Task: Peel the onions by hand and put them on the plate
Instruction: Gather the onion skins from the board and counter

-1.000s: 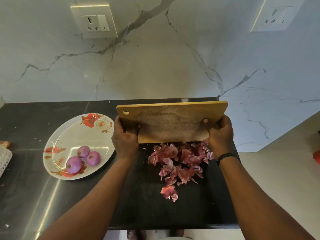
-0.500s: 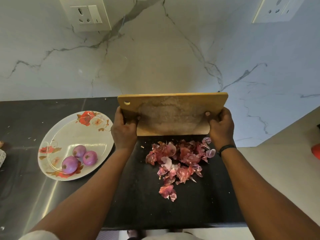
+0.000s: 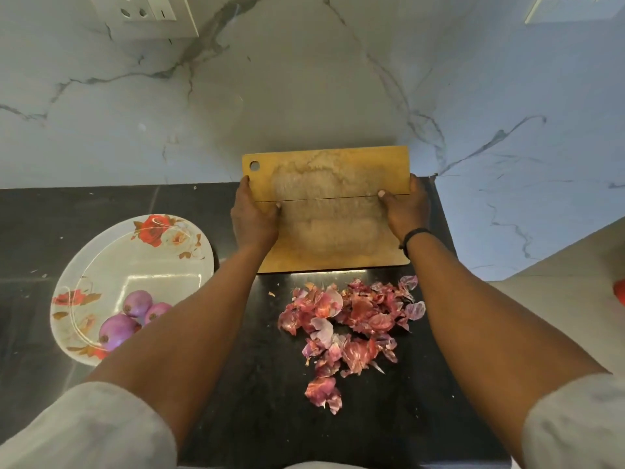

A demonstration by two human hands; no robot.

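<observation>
- The wooden cutting board (image 3: 333, 211), held tipped up on edge over the skins a second ago, now lies much flatter at the back of the black counter (image 3: 236, 418), its far edge against or close to the marble wall (image 3: 304, 79) (whether it rests fully on the counter cannot be told).
- The left hand (image 3: 253, 220) grips the board's left edge, thumb curled onto its face; the right hand (image 3: 406, 209) grips the right edge the same way, a dark band at its wrist.
- The heap of red onion skins (image 3: 348, 319), which sat just under the raised board, now lies bare on the counter in front of the board, apart from it.
- Three peeled onions (image 3: 135, 318) sit together on the near side of the floral plate (image 3: 111, 258), left of the board, partly hidden by the left forearm, as they were a second ago.
- With no unpeeled onion in view and the board cleared of skins, the peeling looks finished; what remains appears to be tidying.
</observation>
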